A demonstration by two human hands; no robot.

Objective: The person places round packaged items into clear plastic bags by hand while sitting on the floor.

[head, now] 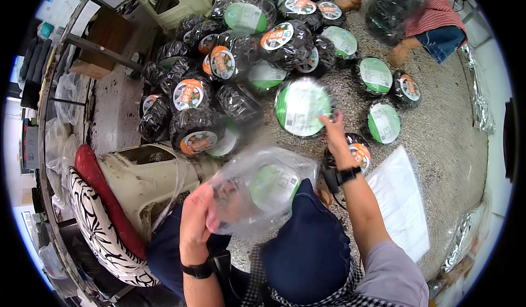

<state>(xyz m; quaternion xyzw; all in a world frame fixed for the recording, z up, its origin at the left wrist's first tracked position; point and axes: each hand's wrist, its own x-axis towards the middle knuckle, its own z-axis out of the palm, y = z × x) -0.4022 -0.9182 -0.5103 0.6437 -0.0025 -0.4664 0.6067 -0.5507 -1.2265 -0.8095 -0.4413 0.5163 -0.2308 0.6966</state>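
My left hand (201, 210) grips the rim of a clear plastic bag (283, 155) in front of my lap. Through the bag a pack with a green-and-white round label (269, 187) shows; it appears to be inside. My right hand (336, 136) holds the right edge of a film-wrapped round dark pack (303, 107), its large green-and-white label facing up and slightly blurred. Just below that hand, a pack with an orange label (361, 155) is partly covered by my forearm. Beyond my hands lies a heap of similar dark packs (238, 56), some labelled orange, others green.
Flat clear plastic bags (400, 204) lie on the speckled floor at right. Three loose packs (376, 74) lie near another person's foot (402, 50); that person has a filled clear bag (394, 13). A tipped plastic stool (144, 179) and a metal rack (49, 101) bound the left.
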